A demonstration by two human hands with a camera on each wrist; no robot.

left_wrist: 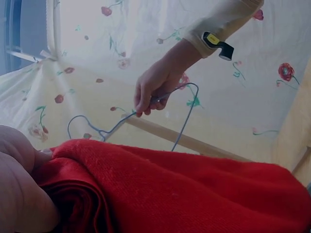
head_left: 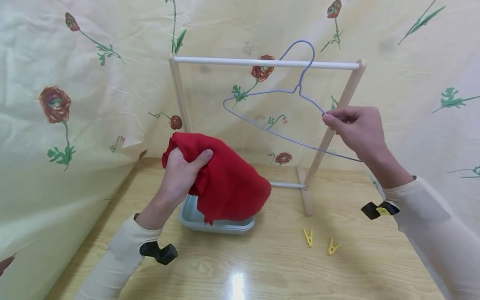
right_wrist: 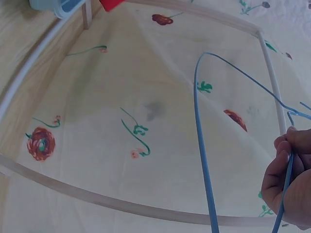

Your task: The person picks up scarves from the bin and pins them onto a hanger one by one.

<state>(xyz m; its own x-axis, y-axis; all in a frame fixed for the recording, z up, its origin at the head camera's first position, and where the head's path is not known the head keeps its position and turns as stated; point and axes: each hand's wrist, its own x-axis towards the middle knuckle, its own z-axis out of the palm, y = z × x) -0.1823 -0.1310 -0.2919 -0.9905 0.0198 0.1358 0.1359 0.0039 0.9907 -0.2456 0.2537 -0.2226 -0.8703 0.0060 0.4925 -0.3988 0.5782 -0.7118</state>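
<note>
One large flowered sheet (head_left: pixel 142 25) is hanging behind everything, and below it a wooden table (head_left: pixel 285 271) is spreading toward me. On the table a rack (head_left: pixel 225 61) is standing, with a white bar running between two wooden ends. At the bar a blue wire hanger (head_left: pixel 299 86) is slanting, its hook curving above the bar; whether the bar is bearing its weight, I cannot tell.

Lower and to the left, a red cloth (head_left: pixel 232 183) is drooping in folds from my left hand (head_left: pixel 181 173), most of it lying to the right of my fingers. That hand is gripping the cloth near its upper left end, thumb pressing on top. Beneath the cloth, a pale blue tub (head_left: pixel 217 228) is sitting on the table, partly hidden.

My right hand (head_left: pixel 361 127) is pinching the hanger's right shoulder, the hook rising above and to the left of my fingertips. Two yellow clothespins are lying near each other on the table, a left clothespin (head_left: pixel 308 237) and a right clothespin (head_left: pixel 332 246), well below that hand.
</note>
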